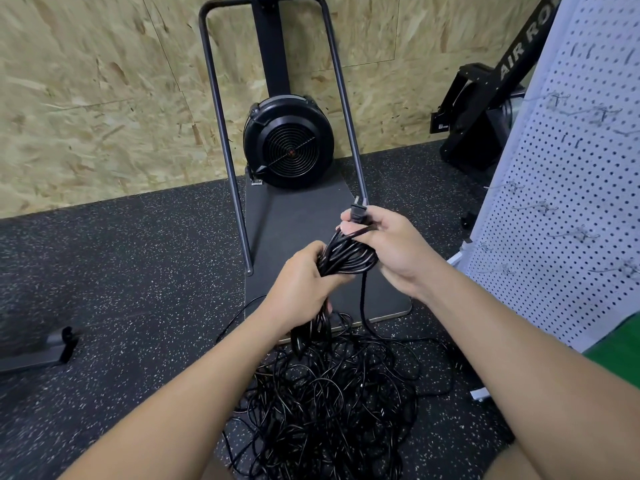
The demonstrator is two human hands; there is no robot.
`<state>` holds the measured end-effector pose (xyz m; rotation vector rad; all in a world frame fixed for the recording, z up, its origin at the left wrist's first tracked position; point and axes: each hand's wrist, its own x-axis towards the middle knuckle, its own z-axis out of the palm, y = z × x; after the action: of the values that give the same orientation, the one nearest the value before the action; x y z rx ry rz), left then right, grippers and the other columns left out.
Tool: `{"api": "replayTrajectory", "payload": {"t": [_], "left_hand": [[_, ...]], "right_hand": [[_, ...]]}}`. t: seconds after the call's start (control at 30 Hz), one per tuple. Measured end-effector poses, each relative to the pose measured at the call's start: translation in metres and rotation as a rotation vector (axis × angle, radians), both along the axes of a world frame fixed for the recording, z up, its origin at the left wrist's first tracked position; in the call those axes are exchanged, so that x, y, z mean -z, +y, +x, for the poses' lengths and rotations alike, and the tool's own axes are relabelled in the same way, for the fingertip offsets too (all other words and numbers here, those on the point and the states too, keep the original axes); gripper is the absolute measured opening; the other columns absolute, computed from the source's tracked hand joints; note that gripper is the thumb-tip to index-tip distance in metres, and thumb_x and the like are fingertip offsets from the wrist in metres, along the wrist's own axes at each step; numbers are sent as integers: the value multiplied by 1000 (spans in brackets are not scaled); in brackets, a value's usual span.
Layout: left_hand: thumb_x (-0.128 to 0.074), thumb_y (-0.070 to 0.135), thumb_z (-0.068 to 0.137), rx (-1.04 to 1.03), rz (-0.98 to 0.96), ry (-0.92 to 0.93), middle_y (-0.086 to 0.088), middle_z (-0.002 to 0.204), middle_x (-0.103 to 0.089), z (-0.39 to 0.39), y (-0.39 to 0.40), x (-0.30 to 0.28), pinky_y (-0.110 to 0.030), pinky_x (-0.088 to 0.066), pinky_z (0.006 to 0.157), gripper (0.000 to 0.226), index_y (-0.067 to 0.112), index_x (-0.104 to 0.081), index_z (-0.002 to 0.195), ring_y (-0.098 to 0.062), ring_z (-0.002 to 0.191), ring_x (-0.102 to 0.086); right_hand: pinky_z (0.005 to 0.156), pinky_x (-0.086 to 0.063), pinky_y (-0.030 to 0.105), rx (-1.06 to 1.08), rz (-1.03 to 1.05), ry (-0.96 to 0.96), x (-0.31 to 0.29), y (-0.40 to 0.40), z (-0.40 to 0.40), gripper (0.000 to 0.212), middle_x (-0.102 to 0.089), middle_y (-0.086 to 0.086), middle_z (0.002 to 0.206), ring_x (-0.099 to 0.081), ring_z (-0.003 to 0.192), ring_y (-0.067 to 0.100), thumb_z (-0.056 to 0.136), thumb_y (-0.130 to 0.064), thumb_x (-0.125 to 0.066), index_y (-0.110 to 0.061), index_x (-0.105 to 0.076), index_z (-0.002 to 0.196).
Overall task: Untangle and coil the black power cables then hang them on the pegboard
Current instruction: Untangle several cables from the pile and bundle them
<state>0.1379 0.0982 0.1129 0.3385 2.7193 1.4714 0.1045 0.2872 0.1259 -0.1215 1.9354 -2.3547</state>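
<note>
A coiled bundle of black power cable [346,258] hangs between my hands at mid-frame. My left hand [301,285] grips the bundle around its middle, and loops trail down below it. My right hand [388,244] holds the top of the bundle, pinching the plug end [358,213] that sticks up past my fingers. A large tangled pile of black cables [329,403] lies on the floor beneath my arms. The white pegboard [571,202] stands at the right, with several metal hooks [585,233] on it.
A black fan machine [289,142] on a grey metal frame [221,133] and dark base plate stands straight ahead against the chipboard wall. Another black machine [481,112] sits at the back right. A small dark bracket [52,348] lies on the speckled rubber floor at left.
</note>
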Motion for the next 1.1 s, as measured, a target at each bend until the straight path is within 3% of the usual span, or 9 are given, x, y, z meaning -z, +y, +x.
{"api": "replayTrajectory", "payload": {"t": [0.17,0.27,0.33,0.43,0.53,0.7,0.83,0.97,1.1], "left_hand": [[-82,26,99,67,71,-68,-3,75,-75,-3,-1,0,-37,-53,47,27,17,-65,118,-35,50,-68],[-77,21,103,81,129,-53,6,72,-71,-6,-1,0,-32,-50,48,14,21,-70,116,-28,49,-64],[-75,20,104,59,154,-52,1,72,-66,-12,-7,1,-34,-51,50,8,21,-72,111,-27,49,-62],[-75,20,102,3,187,-127,-5,71,-56,-21,-19,1,-31,-47,54,17,14,-63,91,-25,51,-57],[-75,17,99,-74,235,-216,-4,69,-55,-30,-29,-4,-24,-42,49,26,15,-58,80,-19,51,-54],[-71,5,97,-269,310,-300,-3,67,-56,-46,-58,-3,-21,-40,43,20,12,-59,83,-14,47,-52],[-65,3,87,-285,121,-283,-9,63,-55,-51,-65,10,-23,-41,48,18,9,-61,71,-22,54,-52],[-72,17,83,-250,-265,-233,-5,60,-54,-66,-72,23,-32,-39,56,22,10,-62,65,-23,59,-47],[-63,22,97,-143,-810,-170,-13,95,-72,-56,-50,39,-38,-55,76,20,6,-70,108,-37,86,-69]], "right_hand": [[95,-53,39,-50,91,51,1,13,-2,28,-78,11,113,-71,104,20,98,-3,-77,-10,-74,125],[82,-43,39,-205,86,6,0,25,0,53,-78,12,122,-61,104,23,94,-26,-88,-17,-66,142],[79,-44,36,-256,173,-3,-1,32,1,62,-79,7,128,-62,103,21,91,-28,-90,-17,-64,146],[87,-57,35,-240,435,52,0,35,1,35,-84,4,114,-75,98,16,93,-20,-89,-15,-78,126],[81,-59,36,-224,584,106,5,34,2,7,-82,6,90,-68,74,14,101,-19,-80,-13,-81,104],[60,-41,34,-214,771,235,4,32,3,20,-67,-6,72,-46,57,13,110,-31,-65,-26,-81,100],[56,-38,24,-191,801,344,2,24,8,23,-67,3,76,-44,54,4,113,-26,-62,-25,-82,103],[69,-54,38,-230,863,416,0,17,12,17,-72,-3,77,-59,64,10,107,-34,-72,-27,-82,96],[81,-60,43,-284,959,557,-11,1,18,16,-77,-12,85,-70,81,10,103,-37,-73,-29,-83,93]]}}
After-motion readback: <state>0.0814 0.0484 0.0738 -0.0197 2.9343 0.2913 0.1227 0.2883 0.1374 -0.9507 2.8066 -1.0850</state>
